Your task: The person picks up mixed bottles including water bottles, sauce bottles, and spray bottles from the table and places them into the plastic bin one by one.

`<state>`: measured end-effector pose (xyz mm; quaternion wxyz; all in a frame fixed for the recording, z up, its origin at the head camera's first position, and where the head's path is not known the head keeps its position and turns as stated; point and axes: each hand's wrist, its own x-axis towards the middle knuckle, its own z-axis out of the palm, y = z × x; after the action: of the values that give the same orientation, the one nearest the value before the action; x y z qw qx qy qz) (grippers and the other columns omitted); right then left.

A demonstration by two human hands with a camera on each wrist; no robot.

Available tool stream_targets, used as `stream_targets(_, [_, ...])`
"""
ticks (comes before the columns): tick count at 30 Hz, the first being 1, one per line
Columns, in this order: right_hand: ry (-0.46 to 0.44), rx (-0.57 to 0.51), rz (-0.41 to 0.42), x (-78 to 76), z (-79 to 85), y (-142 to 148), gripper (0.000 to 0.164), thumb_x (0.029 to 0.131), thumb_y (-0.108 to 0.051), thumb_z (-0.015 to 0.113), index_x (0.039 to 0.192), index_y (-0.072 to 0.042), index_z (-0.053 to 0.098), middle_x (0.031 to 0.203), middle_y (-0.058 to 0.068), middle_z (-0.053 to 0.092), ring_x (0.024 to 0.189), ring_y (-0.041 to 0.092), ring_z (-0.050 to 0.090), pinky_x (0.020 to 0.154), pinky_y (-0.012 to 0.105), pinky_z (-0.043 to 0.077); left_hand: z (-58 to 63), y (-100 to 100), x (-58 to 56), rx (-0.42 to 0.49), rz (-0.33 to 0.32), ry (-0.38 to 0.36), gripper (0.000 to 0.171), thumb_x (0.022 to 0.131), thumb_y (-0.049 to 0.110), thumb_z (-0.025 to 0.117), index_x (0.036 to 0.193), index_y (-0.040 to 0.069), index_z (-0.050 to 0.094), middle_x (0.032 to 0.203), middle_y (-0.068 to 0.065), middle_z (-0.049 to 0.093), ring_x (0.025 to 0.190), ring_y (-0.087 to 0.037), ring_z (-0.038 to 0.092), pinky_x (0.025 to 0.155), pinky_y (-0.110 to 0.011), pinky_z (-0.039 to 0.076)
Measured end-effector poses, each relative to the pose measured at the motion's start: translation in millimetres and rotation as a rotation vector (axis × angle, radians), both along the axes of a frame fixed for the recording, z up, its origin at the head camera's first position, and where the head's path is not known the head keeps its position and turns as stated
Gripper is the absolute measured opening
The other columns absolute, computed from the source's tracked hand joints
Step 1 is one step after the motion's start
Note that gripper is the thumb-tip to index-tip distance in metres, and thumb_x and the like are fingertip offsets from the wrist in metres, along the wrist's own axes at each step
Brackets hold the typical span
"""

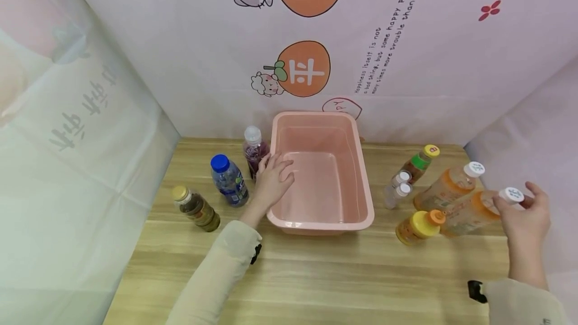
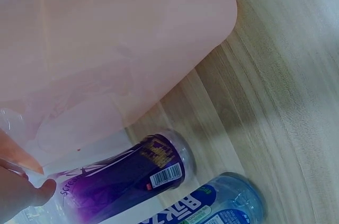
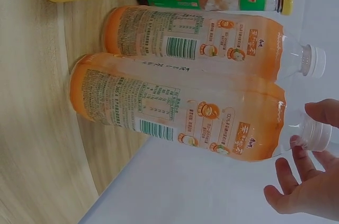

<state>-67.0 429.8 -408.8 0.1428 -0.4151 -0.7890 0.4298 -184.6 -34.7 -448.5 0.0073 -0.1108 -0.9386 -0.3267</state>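
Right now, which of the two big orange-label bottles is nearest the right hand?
The rightmost bottle: the right hand is right at its white cap. The other big bottle stands further back, clear of that hand.

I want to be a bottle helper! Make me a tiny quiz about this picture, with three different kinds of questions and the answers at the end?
1. True or false: the blue-capped bottle stands left of the pink basin.

2. Which is closest to the right grip?
A) the pink basin
B) an orange-labelled bottle
C) the blue-capped bottle

3. Fill in the colour: the cap on the yellow bottle is ____.

Key: 1. True. 2. B. 3. Orange.
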Motion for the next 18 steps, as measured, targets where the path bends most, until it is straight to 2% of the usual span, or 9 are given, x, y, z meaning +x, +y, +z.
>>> stream_targets(6, [0.086, -0.084, -0.042, 0.4, 6.9, -1, 0.072, 0.083, -0.009, 0.060, 0.144, -0.033, 0.029, 0.092, -0.022, 0.037, 0.080, -0.007, 0.035, 0.059, 0.001, 0.034, -0.1, 2, 1.0, -0.021, -0.010, 0.009, 0.039, 0.090, 0.030, 0.054, 0.127, 0.018, 0.061, 0.154, -0.010, 0.036, 0.143, -0.039, 0.022, 0.113, -0.060, 0.025])
stream_targets(8, [0.116, -0.109, -0.066, -0.3, 11.6, -1, 0.072, 0.082, -0.006, 0.061, 0.142, -0.034, 0.031, 0.093, -0.022, 0.038, 0.080, -0.007, 0.036, 0.060, 0.002, 0.035, -0.1, 2, 0.7, -0.019, -0.011, 0.016, 0.039, 0.090, 0.030, 0.054, 0.126, 0.018, 0.061, 0.153, -0.010, 0.036, 0.143, -0.039, 0.023, 0.113, -0.060, 0.026])
stream_targets(12, [0.169, -0.110, -0.108, -0.8, 23.2, -4, 0.072, 0.082, -0.004, 0.061, 0.141, -0.034, 0.034, 0.094, -0.023, 0.038, 0.084, -0.010, 0.036, 0.073, 0.004, 0.032, 0.5, 1, 1.1, -0.006, -0.009, 0.016, 0.038, 0.090, 0.029, 0.054, 0.125, 0.017, 0.062, 0.153, -0.011, 0.037, 0.143, -0.039, 0.023, 0.112, -0.061, 0.025])
stream_targets(18, [0.245, -0.143, -0.149, -3.8, 43.0, -7, 0.069, 0.083, -0.001, 0.061, 0.138, -0.038, 0.039, 0.097, -0.026, 0.041, 0.093, -0.010, 0.039, 0.071, 0.003, 0.034, 3.3, 0, 2.9, 0.004, -0.005, 0.022, 0.037, 0.089, 0.027, 0.057, 0.124, 0.015, 0.062, 0.152, -0.013, 0.037, 0.142, -0.039, 0.023, 0.112, -0.061, 0.025])
